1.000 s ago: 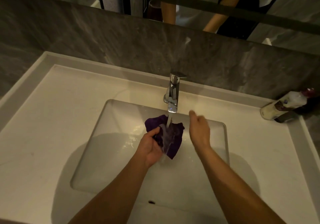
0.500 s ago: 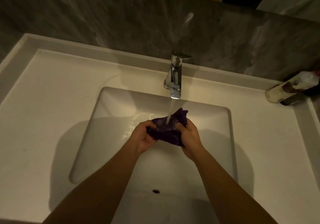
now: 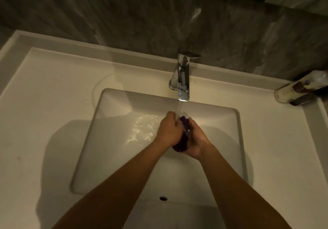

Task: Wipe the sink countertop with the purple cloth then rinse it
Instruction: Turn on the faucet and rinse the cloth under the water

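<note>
The purple cloth is bunched into a narrow wad, pressed between my two hands over the white sink basin. My left hand grips its left side and my right hand grips its right side. Water runs from the chrome faucet straight onto the cloth and my fingers. Most of the cloth is hidden by my palms. The white countertop surrounds the basin.
A pale bottle lies at the back right corner of the counter, beside a dark object. A grey marble wall rises behind the faucet. An overflow hole shows on the near basin wall. Water pools and glints left of my hands.
My right hand joined the left on the cloth, and both hands have squeezed it from a loose spread shape into a tight wad under the stream. The camera has tilted down.
</note>
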